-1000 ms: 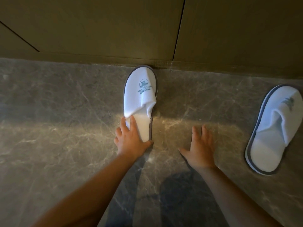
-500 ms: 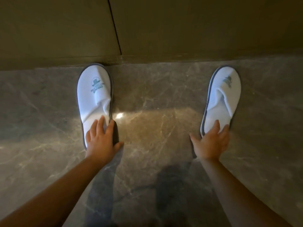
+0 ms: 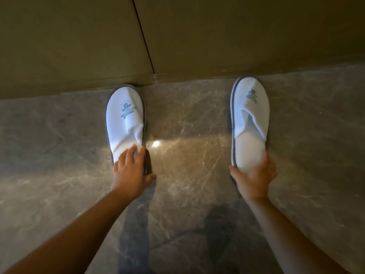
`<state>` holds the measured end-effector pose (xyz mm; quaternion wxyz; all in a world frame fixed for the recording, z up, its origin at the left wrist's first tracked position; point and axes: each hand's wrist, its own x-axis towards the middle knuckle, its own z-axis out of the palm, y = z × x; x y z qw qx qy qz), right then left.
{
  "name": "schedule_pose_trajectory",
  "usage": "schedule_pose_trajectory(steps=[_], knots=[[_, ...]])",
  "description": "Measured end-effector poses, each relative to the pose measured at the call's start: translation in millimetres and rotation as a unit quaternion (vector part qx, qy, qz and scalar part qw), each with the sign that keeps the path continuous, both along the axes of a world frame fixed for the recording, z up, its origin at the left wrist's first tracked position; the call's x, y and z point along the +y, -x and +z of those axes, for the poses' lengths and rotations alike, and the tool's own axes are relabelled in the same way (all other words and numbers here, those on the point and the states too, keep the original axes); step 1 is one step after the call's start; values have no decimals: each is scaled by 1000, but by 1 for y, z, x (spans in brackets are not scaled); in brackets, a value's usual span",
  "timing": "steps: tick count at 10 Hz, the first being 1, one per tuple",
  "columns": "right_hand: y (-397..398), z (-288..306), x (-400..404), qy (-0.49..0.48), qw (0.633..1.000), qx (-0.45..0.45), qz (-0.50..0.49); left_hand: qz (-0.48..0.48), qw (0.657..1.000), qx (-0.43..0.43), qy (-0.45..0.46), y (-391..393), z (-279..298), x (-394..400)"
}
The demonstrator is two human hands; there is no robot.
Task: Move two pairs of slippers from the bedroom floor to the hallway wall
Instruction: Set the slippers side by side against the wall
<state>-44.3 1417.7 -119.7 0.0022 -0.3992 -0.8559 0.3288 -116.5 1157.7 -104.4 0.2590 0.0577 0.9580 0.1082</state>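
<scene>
Your left hand (image 3: pixel 131 171) lay spread flat on the left slipper (image 3: pixel 125 121) at the wall (image 3: pixel 79 46), your right hand (image 3: pixel 254 175) cupped round the right slipper (image 3: pixel 249 117) heel — the slick floor (image 3: pixel 187 135) could let either skew.

**One head-worn view, angled steeply down**

The single wide-angle camera looks down and forward from above the marble floor (image 3: pixel 187 139), close in. The wall (image 3: pixel 217 36) fills the upper frame; both forearms enter from the bottom corners. No second view shares the scene.
</scene>
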Motion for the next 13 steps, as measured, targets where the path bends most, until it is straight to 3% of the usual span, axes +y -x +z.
schedule_pose_trajectory(steps=[2,3,8,13], knots=[[9,-1,-74,36,994,6,98,11,999,29,-41,4,4,-14],[14,-4,-93,38,993,-18,114,-13,1000,18,-20,3,0,-25],[24,-13,-111,-12,979,-96,177,-44,999,-22,-15,-1,-14,-40],[26,-13,-125,8,979,-96,179,-34,999,-26,-19,-2,-17,-39]])
